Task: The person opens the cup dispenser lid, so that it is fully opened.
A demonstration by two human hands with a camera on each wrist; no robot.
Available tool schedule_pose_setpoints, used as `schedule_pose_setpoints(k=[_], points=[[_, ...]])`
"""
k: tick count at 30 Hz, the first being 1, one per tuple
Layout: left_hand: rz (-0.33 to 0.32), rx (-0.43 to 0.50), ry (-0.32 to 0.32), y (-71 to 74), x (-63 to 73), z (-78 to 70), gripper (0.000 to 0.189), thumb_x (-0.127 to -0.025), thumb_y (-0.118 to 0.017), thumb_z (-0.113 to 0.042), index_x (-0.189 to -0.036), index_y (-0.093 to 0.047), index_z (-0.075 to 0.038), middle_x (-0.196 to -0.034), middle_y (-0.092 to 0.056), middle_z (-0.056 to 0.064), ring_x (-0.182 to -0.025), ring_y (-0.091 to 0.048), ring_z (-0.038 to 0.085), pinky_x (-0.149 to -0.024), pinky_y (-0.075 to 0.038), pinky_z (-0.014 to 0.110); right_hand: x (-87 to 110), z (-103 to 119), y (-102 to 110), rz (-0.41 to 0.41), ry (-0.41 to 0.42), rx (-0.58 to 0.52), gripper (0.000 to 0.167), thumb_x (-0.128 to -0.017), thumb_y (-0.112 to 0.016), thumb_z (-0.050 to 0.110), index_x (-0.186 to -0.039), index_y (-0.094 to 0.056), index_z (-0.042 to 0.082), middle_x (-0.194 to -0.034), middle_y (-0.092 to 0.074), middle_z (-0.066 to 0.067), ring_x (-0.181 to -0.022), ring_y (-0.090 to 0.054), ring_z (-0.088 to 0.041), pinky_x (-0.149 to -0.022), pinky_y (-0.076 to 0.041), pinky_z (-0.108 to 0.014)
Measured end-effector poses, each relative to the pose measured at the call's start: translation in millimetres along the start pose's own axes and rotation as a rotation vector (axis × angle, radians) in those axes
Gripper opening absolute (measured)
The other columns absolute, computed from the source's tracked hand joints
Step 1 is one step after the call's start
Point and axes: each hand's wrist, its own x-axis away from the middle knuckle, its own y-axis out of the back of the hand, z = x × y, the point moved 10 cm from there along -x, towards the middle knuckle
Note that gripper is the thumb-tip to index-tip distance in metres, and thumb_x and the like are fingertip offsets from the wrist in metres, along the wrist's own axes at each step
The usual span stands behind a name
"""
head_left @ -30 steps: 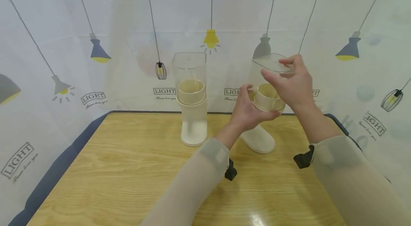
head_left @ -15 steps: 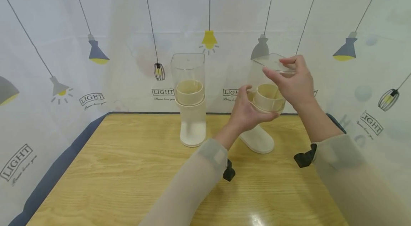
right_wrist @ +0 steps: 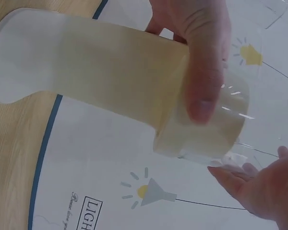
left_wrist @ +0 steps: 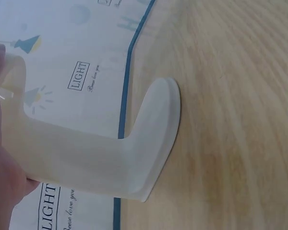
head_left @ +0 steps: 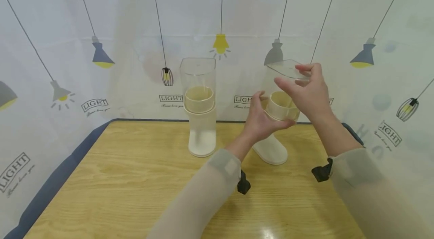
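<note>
In the head view, my left hand (head_left: 261, 118) grips the upper ring of a cream stand (head_left: 272, 150) at the right. Its thumb lies across a short cream cylinder (head_left: 278, 111) there, as the right wrist view also shows. Above the ring rises a clear container (head_left: 285, 70), which leans slightly. My right hand (head_left: 313, 94) holds this container near its top, thumb in front and fingers behind. The left wrist view shows the stand's column (left_wrist: 77, 148) and rounded foot (left_wrist: 158, 129) on the table. How the parts join is hidden by the left hand.
A matching cream stand (head_left: 202, 129) stands upright to the left, with a clear container (head_left: 198, 73) in its ring. The wooden table (head_left: 135, 178) ends at a dark blue edge, and a white curtain printed with lamps (head_left: 142, 43) hangs behind it.
The head view shifts slightly. Both hands keep nearly the same hold, with little visible movement of the stand or the clear container.
</note>
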Motion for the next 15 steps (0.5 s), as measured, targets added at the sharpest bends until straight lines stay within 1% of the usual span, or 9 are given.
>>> schedule_pose_setpoints(k=[4,8,13,15], points=[[0.027,-0.009,-0.005,0.3,-1.3,-2.2,0.127,-0.072,-0.102,-0.051,-0.167,-0.023,-0.02,-0.158,-0.049,0.007,-0.132,-0.058,0.018,-0.109,-0.054,0.035,2.8,7.7,0.3,0.029,0.023,0.017,0.087,-0.094,-0.081,0.056,-0.156,-0.04,0.013,-0.174,-0.041,-0.01,-0.15,-0.054,-0.043,-0.115,-0.051,-0.065],[0.042,0.004,0.003,2.5,-1.9,-2.3,0.126,-0.073,-0.102,-0.049,-0.166,-0.024,-0.018,-0.157,-0.049,0.008,-0.132,-0.059,0.019,-0.108,-0.055,0.036,1.8,13.4,-0.5,0.044,0.052,0.057,0.086,-0.093,-0.081,0.058,-0.155,-0.042,0.013,-0.172,-0.044,-0.008,-0.148,-0.055,-0.044,-0.113,-0.052,-0.066],[0.058,0.012,0.009,1.8,-2.8,-1.7,0.126,-0.073,-0.102,-0.049,-0.168,-0.024,-0.018,-0.16,-0.046,0.008,-0.136,-0.057,0.021,-0.109,-0.055,0.038,-0.5,10.8,4.7,0.086,0.018,0.107,0.089,-0.094,-0.078,0.064,-0.163,-0.041,0.02,-0.175,-0.041,-0.015,-0.151,-0.053,-0.046,-0.114,-0.049,-0.071],[0.069,0.008,0.008,0.7,-3.1,-1.6,0.127,-0.074,-0.101,-0.05,-0.168,-0.023,-0.018,-0.161,-0.046,0.008,-0.137,-0.057,0.021,-0.11,-0.055,0.039,-0.6,12.5,5.0,0.123,0.014,0.166,0.092,-0.094,-0.077,0.066,-0.166,-0.04,0.023,-0.176,-0.039,-0.018,-0.151,-0.052,-0.047,-0.114,-0.048,-0.073]])
